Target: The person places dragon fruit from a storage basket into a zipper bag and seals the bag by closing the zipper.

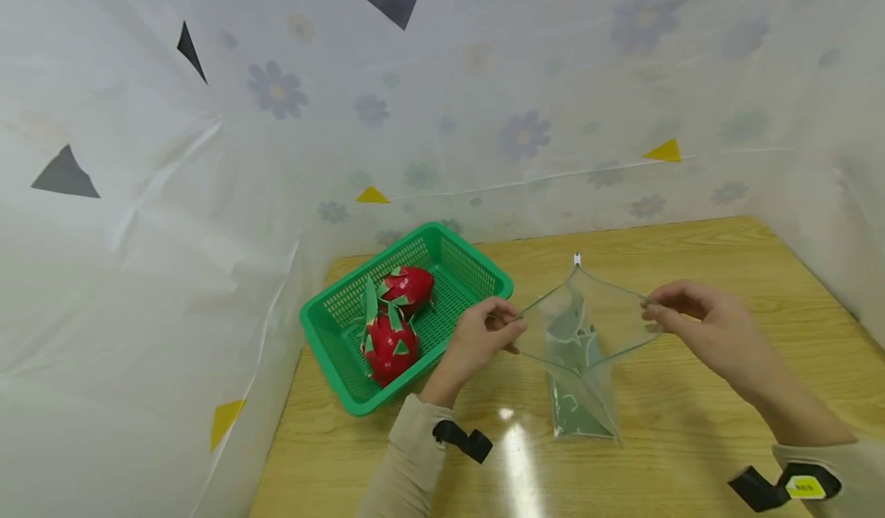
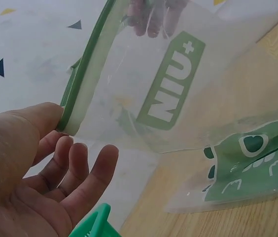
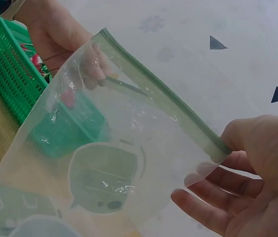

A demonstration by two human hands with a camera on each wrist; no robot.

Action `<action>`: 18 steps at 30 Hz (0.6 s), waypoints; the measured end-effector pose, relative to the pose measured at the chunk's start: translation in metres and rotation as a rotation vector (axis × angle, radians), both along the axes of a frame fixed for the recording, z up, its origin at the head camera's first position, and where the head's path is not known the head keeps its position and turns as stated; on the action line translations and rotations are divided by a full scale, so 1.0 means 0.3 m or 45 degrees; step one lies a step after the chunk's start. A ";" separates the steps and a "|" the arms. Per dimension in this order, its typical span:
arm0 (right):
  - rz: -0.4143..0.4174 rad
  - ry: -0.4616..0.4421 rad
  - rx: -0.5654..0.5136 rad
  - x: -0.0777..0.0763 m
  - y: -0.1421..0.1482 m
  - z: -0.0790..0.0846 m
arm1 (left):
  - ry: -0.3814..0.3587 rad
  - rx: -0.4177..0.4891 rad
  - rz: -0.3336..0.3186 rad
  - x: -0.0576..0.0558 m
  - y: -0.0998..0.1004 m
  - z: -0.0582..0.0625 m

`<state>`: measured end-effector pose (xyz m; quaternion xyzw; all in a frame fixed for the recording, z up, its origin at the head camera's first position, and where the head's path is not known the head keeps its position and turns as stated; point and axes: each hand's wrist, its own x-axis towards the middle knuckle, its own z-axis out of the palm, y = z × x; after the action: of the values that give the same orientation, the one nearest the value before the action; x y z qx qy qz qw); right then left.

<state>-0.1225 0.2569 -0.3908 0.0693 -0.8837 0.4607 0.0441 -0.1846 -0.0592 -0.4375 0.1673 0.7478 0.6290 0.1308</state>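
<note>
The clear bag [image 1: 584,410] is gaping between left hand [image 1: 477,337] and right hand [image 1: 708,326], leaving passage from above. The green basket [image 1: 445,295] is blocking the left, white sheeting [image 1: 449,149] is closing the far side, and the table [image 1: 698,257] is giving room far right.

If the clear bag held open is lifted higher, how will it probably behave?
The clear bag is likely floppy: its thin walls bend between the left hand and right hand. It seems light, being transparent film. Its glossy surface may be slippery.
</note>
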 end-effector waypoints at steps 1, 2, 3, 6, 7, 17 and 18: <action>0.000 0.001 -0.002 -0.002 -0.005 0.000 | 0.002 0.004 -0.004 0.002 0.003 0.004; -0.002 0.001 0.000 -0.003 -0.009 0.000 | -0.002 0.010 -0.004 0.003 0.007 0.007; 0.000 0.001 -0.002 -0.005 -0.013 0.000 | -0.005 0.015 -0.006 0.004 0.012 0.011; -0.004 -0.002 -0.011 -0.007 -0.021 -0.001 | -0.020 0.043 -0.016 0.006 0.027 0.022; -0.004 -0.003 -0.012 -0.008 -0.023 -0.001 | -0.022 0.046 -0.020 0.007 0.032 0.026; 0.005 -0.013 -0.050 -0.012 -0.042 0.000 | 0.027 -0.011 -0.057 0.018 0.065 0.054; 0.016 -0.014 -0.062 -0.014 -0.043 0.000 | 0.035 -0.013 -0.061 0.020 0.067 0.058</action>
<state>-0.1265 0.2440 -0.3909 0.0711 -0.8721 0.4827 0.0380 -0.1787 -0.0392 -0.4202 0.1933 0.7485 0.6195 0.1364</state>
